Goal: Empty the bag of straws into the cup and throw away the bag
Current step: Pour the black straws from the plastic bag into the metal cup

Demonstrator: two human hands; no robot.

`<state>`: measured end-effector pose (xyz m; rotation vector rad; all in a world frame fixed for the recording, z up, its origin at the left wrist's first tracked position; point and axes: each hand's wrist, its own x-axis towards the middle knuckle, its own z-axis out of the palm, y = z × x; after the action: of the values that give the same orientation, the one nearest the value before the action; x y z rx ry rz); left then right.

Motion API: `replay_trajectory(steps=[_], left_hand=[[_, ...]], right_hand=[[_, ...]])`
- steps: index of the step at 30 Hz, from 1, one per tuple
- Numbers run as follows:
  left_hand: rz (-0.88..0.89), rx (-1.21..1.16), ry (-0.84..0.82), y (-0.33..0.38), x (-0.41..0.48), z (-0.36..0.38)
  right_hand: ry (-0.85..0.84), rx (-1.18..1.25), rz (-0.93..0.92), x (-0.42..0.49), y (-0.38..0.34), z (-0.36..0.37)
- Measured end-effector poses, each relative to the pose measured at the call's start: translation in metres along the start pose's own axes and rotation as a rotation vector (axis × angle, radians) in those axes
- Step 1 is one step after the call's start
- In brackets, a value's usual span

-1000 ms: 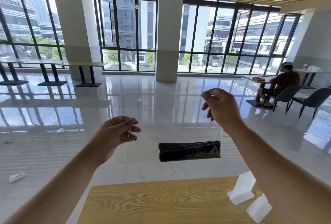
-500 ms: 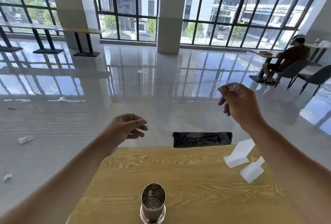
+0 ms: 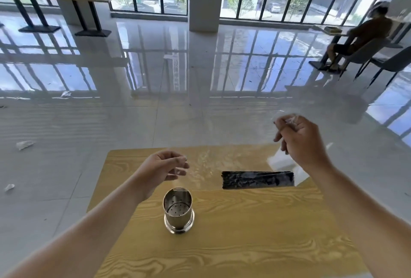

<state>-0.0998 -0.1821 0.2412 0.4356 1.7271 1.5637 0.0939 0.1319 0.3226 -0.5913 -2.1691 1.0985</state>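
A clear plastic bag (image 3: 206,162) hangs stretched between my two hands above the wooden table (image 3: 222,244). A bundle of black straws (image 3: 258,179) lies sideways in its bottom, on the right. My left hand (image 3: 162,166) pinches the bag's left top corner, just above and behind the cup. My right hand (image 3: 300,139) pinches the right top corner, held higher. The steel cup (image 3: 178,212) stands upright on the table, empty, with small holes in its bottom.
Two white blocks (image 3: 282,159) lie at the table's far right edge, partly behind the bag. Scraps of paper (image 3: 24,144) litter the glossy floor to the left. A person sits on a chair (image 3: 364,55) at a table, far right.
My view has tilted down, bringing the table and cup into sight. Both hands have lowered the bag of straws, which now hangs just above the table, right of the cup.
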Motion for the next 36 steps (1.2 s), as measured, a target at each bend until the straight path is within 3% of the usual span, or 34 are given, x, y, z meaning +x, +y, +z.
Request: replay_trajectory(steps=[8,19,36], left_hand=[[-0.052,0.05,0.132,-0.047,0.002,0.019],[-0.056,-0.018,0.256,-0.067,-0.009,0.01],[-0.128,-0.113,0.277,-0.086,-0.002,-0.02]], right_hand=[[-0.07,-0.053,0.008,-0.019,0.023,0.0],[-0.141,-0.111,-0.064,-0.018,0.001,0.025],[-0.21,-0.177,-0.101,-0.003,-0.037,0.068]])
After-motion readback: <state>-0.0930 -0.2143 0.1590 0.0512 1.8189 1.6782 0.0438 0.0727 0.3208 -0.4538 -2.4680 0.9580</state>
